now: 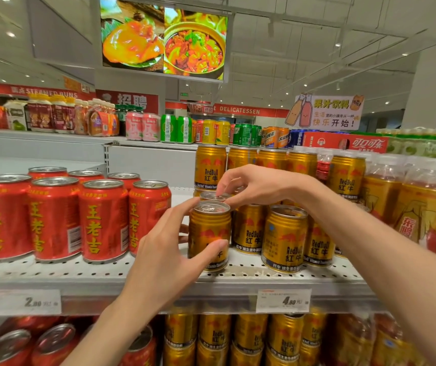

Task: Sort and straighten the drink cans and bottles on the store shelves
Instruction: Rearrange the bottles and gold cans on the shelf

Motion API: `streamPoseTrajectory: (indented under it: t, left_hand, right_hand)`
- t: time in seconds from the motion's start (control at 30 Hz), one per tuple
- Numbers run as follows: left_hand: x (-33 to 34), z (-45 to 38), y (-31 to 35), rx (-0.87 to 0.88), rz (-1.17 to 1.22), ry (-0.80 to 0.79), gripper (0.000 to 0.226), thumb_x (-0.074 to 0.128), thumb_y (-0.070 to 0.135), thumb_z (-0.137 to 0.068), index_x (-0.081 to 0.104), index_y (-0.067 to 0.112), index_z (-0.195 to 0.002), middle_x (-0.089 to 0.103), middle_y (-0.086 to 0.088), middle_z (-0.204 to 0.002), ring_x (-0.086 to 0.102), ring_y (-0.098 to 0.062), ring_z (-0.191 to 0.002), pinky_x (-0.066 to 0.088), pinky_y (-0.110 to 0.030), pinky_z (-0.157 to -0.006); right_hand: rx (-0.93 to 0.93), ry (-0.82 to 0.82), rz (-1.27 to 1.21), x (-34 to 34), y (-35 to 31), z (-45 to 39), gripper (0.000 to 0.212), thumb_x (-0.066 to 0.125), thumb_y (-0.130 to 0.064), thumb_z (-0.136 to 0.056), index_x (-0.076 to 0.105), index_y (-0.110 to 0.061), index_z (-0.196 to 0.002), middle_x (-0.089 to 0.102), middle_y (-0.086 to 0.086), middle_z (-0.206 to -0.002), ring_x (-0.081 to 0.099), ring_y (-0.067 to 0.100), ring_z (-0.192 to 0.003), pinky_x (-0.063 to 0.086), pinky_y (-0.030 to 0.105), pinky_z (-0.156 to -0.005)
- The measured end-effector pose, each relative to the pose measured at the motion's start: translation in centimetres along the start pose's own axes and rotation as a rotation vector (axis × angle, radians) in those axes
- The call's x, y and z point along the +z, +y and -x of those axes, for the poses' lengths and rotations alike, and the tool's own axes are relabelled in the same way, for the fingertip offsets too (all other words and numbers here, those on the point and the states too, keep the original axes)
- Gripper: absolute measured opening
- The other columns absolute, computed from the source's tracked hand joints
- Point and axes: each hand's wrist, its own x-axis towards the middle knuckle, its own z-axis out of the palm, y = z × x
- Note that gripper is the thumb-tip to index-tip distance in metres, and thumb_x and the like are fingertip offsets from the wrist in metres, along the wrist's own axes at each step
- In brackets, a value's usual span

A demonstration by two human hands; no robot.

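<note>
While your left hand (166, 244) wraps thumb and fingers around the front gold can (209, 235) standing upright on the perforated shelf (106, 273), your right hand (251, 184) pinches the top rim of the rear gold can (213, 196) directly behind it. Red cans (79, 215) stand left of your left fingers; more gold cans (284, 239) stand below your right wrist.

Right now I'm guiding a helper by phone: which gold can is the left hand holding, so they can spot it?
Find the white perforated shelf with the 4.80 price tag. Right of the red cans stands a front row of gold Red Bull cans. The gold can is the leftmost one, gripped by the left hand; its neighbours stand untouched.
</note>
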Motion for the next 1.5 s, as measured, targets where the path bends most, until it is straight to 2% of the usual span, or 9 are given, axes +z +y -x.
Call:
streamPoseTrajectory:
  t: [0.17,0.4,0.6,0.73,0.83,0.97,1.1,1.27,1.5]
  left_hand:
    - [-0.1,0.0,-0.1,0.005,0.009,0.0,0.079,0.066,0.075,-0.073,0.043,0.043,-0.142,0.044,0.043,-0.122,0.057,0.013,-0.108,0.052,-0.005,-0.079]
    - [-0.1,0.0,0.1,-0.012,0.004,-0.013,0.079,0.065,0.075,-0.073,0.043,0.043,-0.142,0.042,0.044,-0.12,0.056,0.015,-0.108,0.05,-0.002,-0.078]
    - [-0.3,0.2,0.2,-0.038,-0.028,-0.016,0.085,0.06,0.08,-0.072,0.04,0.041,-0.144,0.04,0.046,-0.117,0.056,0.022,-0.098,0.052,-0.01,-0.08]
    - [-0.2,0.3,0.2,-0.078,-0.038,-0.038,0.079,0.058,0.083,-0.071,0.042,0.046,-0.14,0.048,0.045,-0.109,0.058,0.017,-0.098,0.058,-0.023,-0.083]
    - [-0.3,0.1,0.8,-0.113,-0.028,-0.067,0.067,0.058,0.08,-0.071,0.04,0.054,-0.13,0.051,0.044,-0.104,0.057,0.019,-0.096,0.051,-0.007,-0.076]
    - [-0.2,-0.2,1.1,-0.157,-0.019,-0.096,0.05,0.063,0.07,-0.075,0.035,0.062,-0.116,0.05,0.044,-0.102,0.049,0.029,-0.099,0.041,0.005,-0.071]
    - [0.3,-0.9,1.0,-0.177,-0.033,-0.146,0.053,0.067,0.061,-0.082,0.041,0.054,-0.128,0.048,0.045,-0.104,0.05,0.025,-0.097,0.04,0.004,-0.075]
    - [0.7,-1.7,0.7,-0.239,0.029,-0.188,0.064,0.069,0.059,-0.083,0.044,0.048,-0.141,0.055,0.039,-0.105,0.063,0.001,-0.109,0.052,-0.027,-0.098]
    - [0.8,-1.5,0.6,-0.272,0.082,-0.181,0.084,0.07,0.055,-0.084,0.024,0.046,-0.154,0.049,0.032,-0.119,0.061,0.001,-0.11,0.051,-0.024,-0.097]
  right_hand:
    - [-0.017,0.055,-0.016,0.6,0.1,0.4,0.014,0.072,-0.031,-0.092,0.066,-0.018,-0.095,0.07,-0.001,-0.114,0.064,0.01,-0.107,0.048,0.021,-0.086]
    - [-0.013,0.091,0.0,0.8,0.0,0.7,0.017,0.071,-0.034,-0.092,0.066,-0.019,-0.092,0.068,-0.006,-0.113,0.06,0.005,-0.11,0.044,0.03,-0.095]
    - [-0.021,0.198,-0.08,-0.1,-0.5,1.6,0.024,0.074,-0.044,-0.087,0.066,-0.023,-0.093,0.069,-0.004,-0.111,0.061,-0.009,-0.092,0.042,0.017,-0.074]
    - [-0.044,0.28,-0.223,-1.2,0.0,2.0,0.024,0.075,-0.04,-0.088,0.065,-0.019,-0.096,0.072,-0.002,-0.111,0.068,0.012,-0.109,0.053,0.028,-0.092]
    - [-0.053,0.311,-0.35,-2.6,0.1,2.2,0.027,0.075,-0.029,-0.089,0.064,-0.009,-0.103,0.071,0.004,-0.114,0.073,0.018,-0.104,0.06,0.038,-0.093]
    - [-0.084,0.372,-0.382,-4.2,-0.3,2.8,0.033,0.074,-0.026,-0.09,0.062,-0.001,-0.108,0.071,0.008,-0.116,0.074,0.017,-0.103,0.061,0.034,-0.091]
    - [-0.13,0.385,-0.385,-4.9,-1.0,3.8,0.033,0.072,-0.026,-0.091,0.062,-0.001,-0.111,0.07,0.008,-0.116,0.073,0.016,-0.105,0.061,0.03,-0.088]
    - [-0.148,0.306,-0.414,-3.7,-1.3,3.3,0.025,0.073,-0.022,-0.091,0.063,-0.005,-0.106,0.071,0.013,-0.118,0.073,0.021,-0.106,0.06,0.036,-0.091]
    - [-0.144,0.23,-0.41,-3.2,-2.0,3.3,0.024,0.07,-0.023,-0.094,0.059,-0.009,-0.11,0.073,0.008,-0.116,0.072,0.021,-0.109,0.059,0.037,-0.093]
